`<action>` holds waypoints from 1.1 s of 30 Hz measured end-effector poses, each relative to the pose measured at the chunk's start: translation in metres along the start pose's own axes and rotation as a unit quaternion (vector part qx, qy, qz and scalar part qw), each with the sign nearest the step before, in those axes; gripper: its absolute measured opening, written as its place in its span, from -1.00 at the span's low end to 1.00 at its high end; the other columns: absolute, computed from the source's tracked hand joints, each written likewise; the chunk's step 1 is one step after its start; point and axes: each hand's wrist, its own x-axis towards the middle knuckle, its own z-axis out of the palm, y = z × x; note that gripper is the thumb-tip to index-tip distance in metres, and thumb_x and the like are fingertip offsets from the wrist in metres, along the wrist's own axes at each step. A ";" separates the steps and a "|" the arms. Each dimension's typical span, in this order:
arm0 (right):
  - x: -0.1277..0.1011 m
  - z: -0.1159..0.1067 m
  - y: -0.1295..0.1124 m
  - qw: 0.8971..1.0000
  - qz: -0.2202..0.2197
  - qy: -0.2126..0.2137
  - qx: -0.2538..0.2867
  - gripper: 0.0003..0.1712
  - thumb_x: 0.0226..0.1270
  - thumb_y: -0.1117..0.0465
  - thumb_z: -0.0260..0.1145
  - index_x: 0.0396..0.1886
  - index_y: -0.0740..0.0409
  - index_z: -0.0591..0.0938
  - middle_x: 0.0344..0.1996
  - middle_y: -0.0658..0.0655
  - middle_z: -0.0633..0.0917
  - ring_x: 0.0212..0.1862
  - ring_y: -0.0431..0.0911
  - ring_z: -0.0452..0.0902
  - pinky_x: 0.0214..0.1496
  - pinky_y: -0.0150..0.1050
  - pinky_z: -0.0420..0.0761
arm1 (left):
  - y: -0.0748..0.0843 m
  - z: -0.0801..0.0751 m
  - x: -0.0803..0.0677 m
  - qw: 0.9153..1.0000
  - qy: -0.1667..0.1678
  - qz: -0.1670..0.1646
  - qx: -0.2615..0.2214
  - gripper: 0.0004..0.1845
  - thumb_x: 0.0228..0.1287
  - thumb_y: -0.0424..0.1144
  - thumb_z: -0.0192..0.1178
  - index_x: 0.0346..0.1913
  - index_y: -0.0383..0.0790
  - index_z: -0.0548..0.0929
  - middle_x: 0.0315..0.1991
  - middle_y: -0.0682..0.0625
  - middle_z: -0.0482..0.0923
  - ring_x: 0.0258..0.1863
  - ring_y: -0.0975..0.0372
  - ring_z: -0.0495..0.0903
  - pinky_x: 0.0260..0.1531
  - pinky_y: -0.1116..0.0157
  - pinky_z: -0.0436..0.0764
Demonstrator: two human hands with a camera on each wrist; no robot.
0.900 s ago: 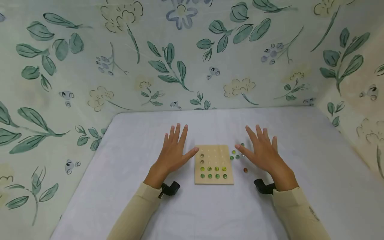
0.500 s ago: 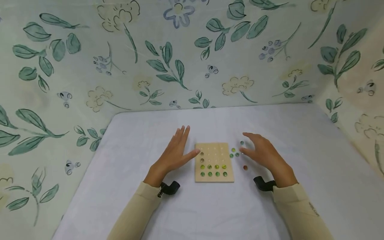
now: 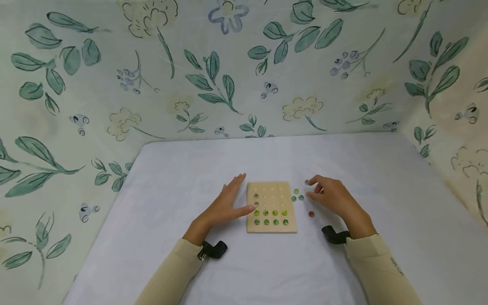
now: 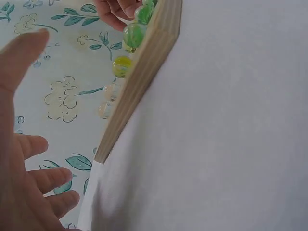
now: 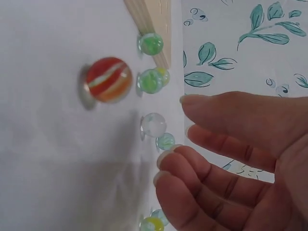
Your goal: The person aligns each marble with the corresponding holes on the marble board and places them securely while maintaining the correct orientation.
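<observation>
The beige wooden board [image 3: 270,190] lies mid-table with hollows, its two near rows filled with green and yellow-green marbles [image 3: 275,213]. Two clear marbles [image 4: 106,109] sit in its left column. Fingers spread and holding nothing, the left hand [image 3: 223,207] is at the board's left side, its thumb overlapping the edge in the head view. Over loose marbles right of the board, the right hand [image 3: 333,197] has bent fingers and a gap between thumb and fingers. A clear marble [image 5: 154,125] and a pale green-blue marble [image 5: 166,141] are near its fingertips in the right wrist view.
A red-orange marble [image 3: 311,214] lies alone right of the board. Loose green marbles [image 3: 301,197] and a yellow-green marble [image 3: 296,191] lie close to the board's right edge. White cloth covers the table [image 3: 267,267]; a floral-patterned curtain [image 3: 244,76] hangs behind it.
Both hands began with fingers outstretched. The right fingers have bent down toward the loose marbles. The left hand has lowered and turned, its thumb moving nearer along the board's edge.
</observation>
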 end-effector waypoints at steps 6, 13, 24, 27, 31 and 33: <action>0.002 0.007 -0.001 1.000 0.010 -0.005 -0.001 -0.64 0.29 0.16 0.34 0.05 0.14 0.57 -0.35 0.11 0.57 -0.31 -0.01 0.44 -0.35 -0.23 0.44 | -0.009 0.003 -0.003 0.999 -0.016 0.002 0.031 0.10 0.05 0.37 0.24 0.55 0.08 -0.06 0.56 0.06 -0.17 0.53 0.18 -0.28 0.44 0.06 -0.39; 0.002 0.008 -0.001 0.999 0.026 -0.021 0.006 -0.65 0.31 0.16 0.32 0.05 0.13 0.55 -0.36 0.10 0.56 -0.30 -0.03 0.44 -0.35 -0.23 0.44 | -0.015 0.008 -0.004 0.997 -0.032 0.030 0.066 0.17 -0.05 0.46 0.23 0.55 0.03 -0.02 0.56 0.07 -0.17 0.53 0.13 -0.29 0.42 0.04 -0.45; 0.003 0.009 0.000 0.999 0.023 -0.025 0.009 -0.70 0.32 0.19 0.30 0.01 0.16 0.56 -0.37 0.11 0.57 -0.30 -0.02 0.44 -0.33 -0.22 0.44 | -0.016 0.007 -0.005 0.986 -0.062 0.053 0.148 0.19 -0.09 0.54 0.17 0.55 0.01 0.01 0.56 -0.01 -0.19 0.53 0.09 -0.32 0.43 -0.03 -0.39; 0.004 0.009 0.001 0.999 0.015 -0.030 0.013 -0.71 0.32 0.22 0.29 0.00 0.18 0.56 -0.37 0.12 0.57 -0.31 -0.03 0.43 -0.33 -0.22 0.44 | -0.016 0.006 -0.004 0.984 -0.075 0.050 0.155 0.22 -0.13 0.58 0.15 0.55 0.04 -0.02 0.56 0.02 -0.21 0.53 0.12 -0.34 0.44 0.01 -0.39; 0.005 0.010 0.002 0.999 0.010 -0.035 0.019 -0.72 0.30 0.25 0.28 -0.01 0.19 0.56 -0.36 0.12 0.56 -0.31 -0.02 0.42 -0.32 -0.21 0.43 | -0.018 0.006 -0.004 0.981 -0.092 0.050 0.164 0.27 -0.17 0.60 0.15 0.56 0.07 -0.09 0.56 0.09 -0.24 0.52 0.15 -0.37 0.44 0.04 -0.41; 0.005 0.011 0.002 0.999 0.012 -0.037 0.019 -0.73 0.30 0.26 0.28 -0.02 0.20 0.56 -0.36 0.12 0.55 -0.32 -0.02 0.42 -0.33 -0.21 0.43 | -0.019 0.006 -0.004 0.979 -0.097 0.052 0.171 0.30 -0.19 0.61 0.16 0.56 0.07 -0.12 0.56 0.11 -0.26 0.52 0.16 -0.38 0.44 0.05 -0.41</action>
